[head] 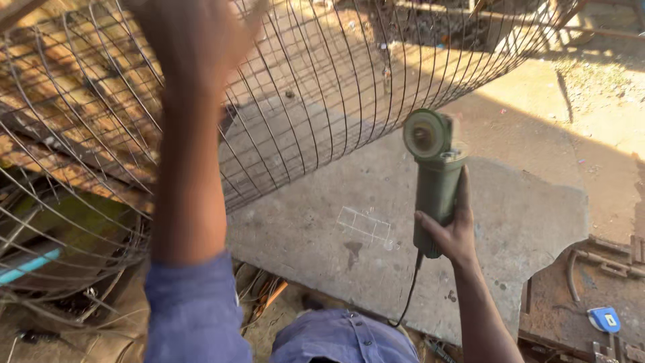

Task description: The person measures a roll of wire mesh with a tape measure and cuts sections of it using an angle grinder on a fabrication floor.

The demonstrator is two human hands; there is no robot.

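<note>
Grinder (435, 176): green, disc up, clamped in right hand (449, 232), fingers wrapped round the body, clear of metal; no cut seen. Mesh cage (316, 94): curved wire, above-left of those fingers, empty. Left hand (195, 30) raised against it, blurred; grip cannot be told. Slab (524, 222) beneath.

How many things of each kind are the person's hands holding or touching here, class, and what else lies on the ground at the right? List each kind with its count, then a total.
Green angle grinder, held in the right hand: 1
Curved wire mesh cage, with the left hand raised against it: 1
Blue tape measure on the ground: 1
Total: 3
</note>
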